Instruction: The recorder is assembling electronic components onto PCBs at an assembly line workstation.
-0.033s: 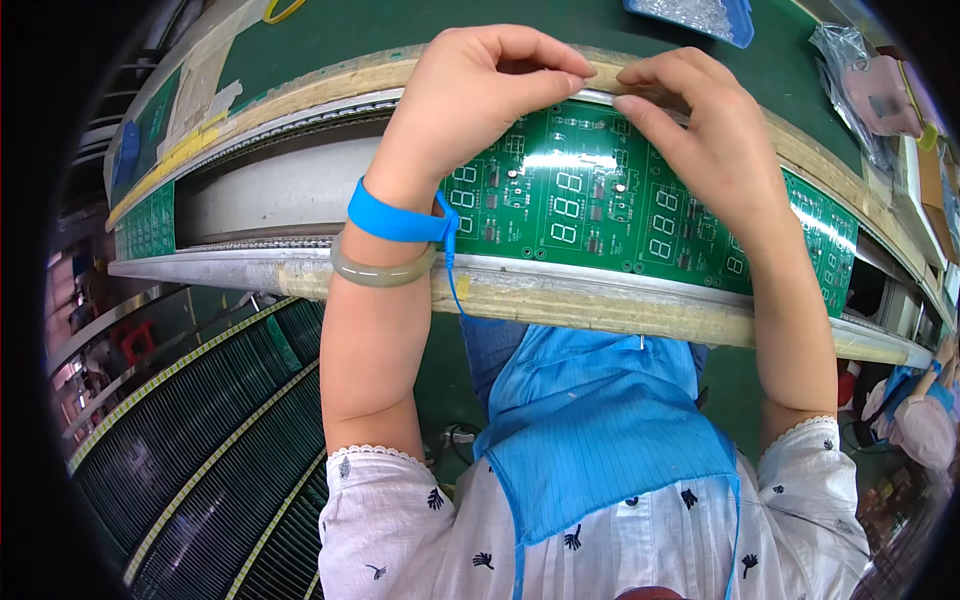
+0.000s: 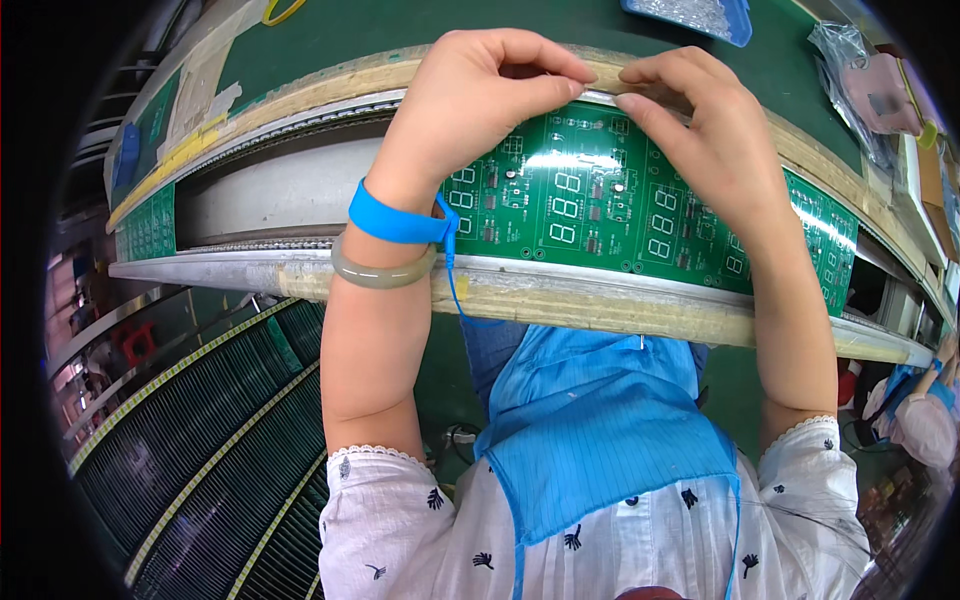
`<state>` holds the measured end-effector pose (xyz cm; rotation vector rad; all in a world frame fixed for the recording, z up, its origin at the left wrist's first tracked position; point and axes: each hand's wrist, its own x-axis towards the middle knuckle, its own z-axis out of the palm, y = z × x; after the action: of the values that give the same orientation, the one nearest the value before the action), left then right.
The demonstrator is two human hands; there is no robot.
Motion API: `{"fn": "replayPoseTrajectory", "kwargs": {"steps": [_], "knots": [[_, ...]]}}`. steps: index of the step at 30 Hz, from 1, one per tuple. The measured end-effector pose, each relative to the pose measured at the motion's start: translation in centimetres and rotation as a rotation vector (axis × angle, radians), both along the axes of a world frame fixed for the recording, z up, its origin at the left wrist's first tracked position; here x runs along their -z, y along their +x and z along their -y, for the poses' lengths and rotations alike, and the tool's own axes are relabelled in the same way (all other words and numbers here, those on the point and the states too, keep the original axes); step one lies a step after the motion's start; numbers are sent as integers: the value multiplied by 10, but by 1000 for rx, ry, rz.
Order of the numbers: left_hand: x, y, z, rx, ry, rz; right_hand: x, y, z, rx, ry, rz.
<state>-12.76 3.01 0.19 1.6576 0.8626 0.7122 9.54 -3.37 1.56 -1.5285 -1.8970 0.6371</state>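
A green circuit board (image 2: 590, 185) printed with several white digit outlines lies in the metal-railed track in front of me. Over its far edge, by the far rail, my two hands almost meet. Thumb and forefinger of my left hand (image 2: 480, 100) are pinched together; whatever is between them is too small to make out. Just to its right, my right hand (image 2: 705, 120) also has thumb and forefinger drawn close in a pinch, and its content is hidden too. A blue wrist strap (image 2: 395, 215) with a cord and a pale bangle (image 2: 385, 268) circle my left wrist.
Another green board (image 2: 825, 235) lies in the track at right, and one more (image 2: 147, 225) at the far left. A blue bin (image 2: 700, 18) of small clear parts stands beyond the track. Slotted black racks (image 2: 200, 440) fill the lower left. Another person (image 2: 920, 415) is at the right edge.
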Motion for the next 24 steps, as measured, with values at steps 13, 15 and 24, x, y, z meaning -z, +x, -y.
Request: {"fn": "replayPoseTrajectory", "kwargs": {"steps": [13,15,24], "knots": [[0,12,11,31,180,-253,-4,9,2,39,-11,39],[-1,12,11,32,187,-257,-4,10,2,30,-2,38],[-3,13,14,29,200,-297,-3,13,2,16,22,45]]}}
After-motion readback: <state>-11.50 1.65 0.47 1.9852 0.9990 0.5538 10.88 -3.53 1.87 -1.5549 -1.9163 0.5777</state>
